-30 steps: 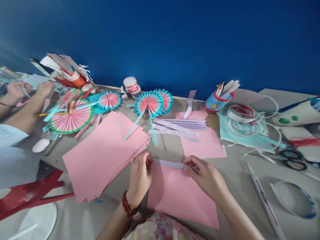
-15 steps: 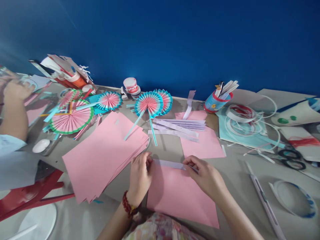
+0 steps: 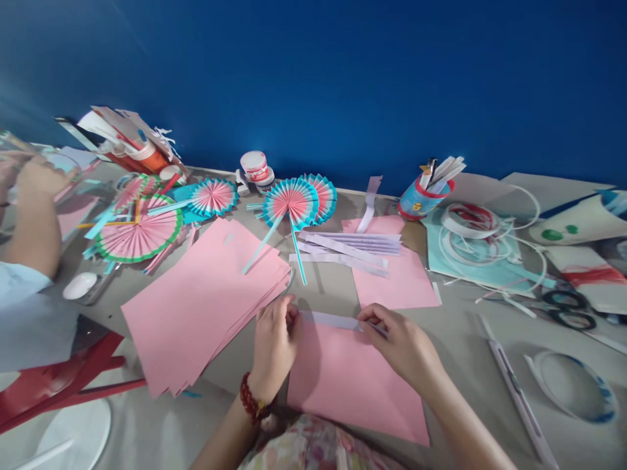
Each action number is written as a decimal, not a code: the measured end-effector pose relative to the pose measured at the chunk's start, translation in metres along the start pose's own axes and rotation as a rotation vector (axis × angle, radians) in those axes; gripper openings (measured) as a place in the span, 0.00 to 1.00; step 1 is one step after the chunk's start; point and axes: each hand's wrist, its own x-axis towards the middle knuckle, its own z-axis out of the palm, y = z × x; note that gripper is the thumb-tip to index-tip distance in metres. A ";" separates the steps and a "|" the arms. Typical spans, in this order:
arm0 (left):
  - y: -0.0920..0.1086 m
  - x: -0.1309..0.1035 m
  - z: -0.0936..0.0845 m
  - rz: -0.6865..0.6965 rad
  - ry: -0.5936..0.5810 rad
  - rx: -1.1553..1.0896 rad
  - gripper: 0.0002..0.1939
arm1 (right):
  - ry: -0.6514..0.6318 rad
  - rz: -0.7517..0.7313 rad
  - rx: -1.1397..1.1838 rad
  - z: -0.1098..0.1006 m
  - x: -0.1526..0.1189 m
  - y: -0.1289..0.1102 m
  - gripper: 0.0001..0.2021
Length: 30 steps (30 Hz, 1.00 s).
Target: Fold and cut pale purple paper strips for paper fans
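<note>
A pale purple paper strip (image 3: 328, 320) lies along the far edge of a pink paper sheet (image 3: 357, 385) in front of me. My left hand (image 3: 275, 343), with a dark red bead bracelet at the wrist, pinches the strip's left end. Over the right end, my right hand (image 3: 399, 343) has thumb and fingers closed on the strip. Both ends of the strip are partly hidden by my fingers. Beyond my hands lie several more purple strips (image 3: 350, 247), partly on another pink sheet (image 3: 396, 281).
Left of me is a stack of pink sheets (image 3: 196, 307). Pleated paper fans (image 3: 291, 202) and a glue jar (image 3: 255, 168) stand behind. To the right are a cutter knife (image 3: 519, 391), a tape roll (image 3: 573, 386) and scissors (image 3: 568, 310). A co-worker's hands (image 3: 36, 176) work at far left.
My hands and the strip stay almost where they were. At far left, the co-worker's hand has shifted slightly to the right.
</note>
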 end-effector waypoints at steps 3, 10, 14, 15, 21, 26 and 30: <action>0.000 0.000 0.000 0.000 -0.002 -0.004 0.19 | -0.007 0.002 -0.002 0.000 0.000 0.001 0.07; 0.001 -0.002 -0.001 -0.048 -0.005 -0.012 0.15 | -0.003 -0.013 0.010 0.000 0.000 0.000 0.07; 0.002 -0.003 -0.003 -0.054 -0.022 -0.012 0.13 | -0.001 -0.012 0.010 0.000 0.000 0.000 0.07; 0.002 -0.003 -0.003 -0.051 -0.020 -0.010 0.13 | 0.002 -0.012 0.012 0.000 0.000 0.000 0.07; -0.001 -0.003 -0.001 -0.030 -0.003 -0.002 0.13 | 0.017 -0.012 0.011 -0.001 0.000 -0.003 0.07; -0.003 -0.003 -0.001 -0.016 -0.004 0.024 0.14 | 0.046 0.002 -0.026 0.002 -0.002 -0.004 0.06; -0.003 -0.004 -0.001 -0.018 -0.005 0.020 0.14 | 0.078 -0.001 -0.052 0.005 -0.002 -0.003 0.06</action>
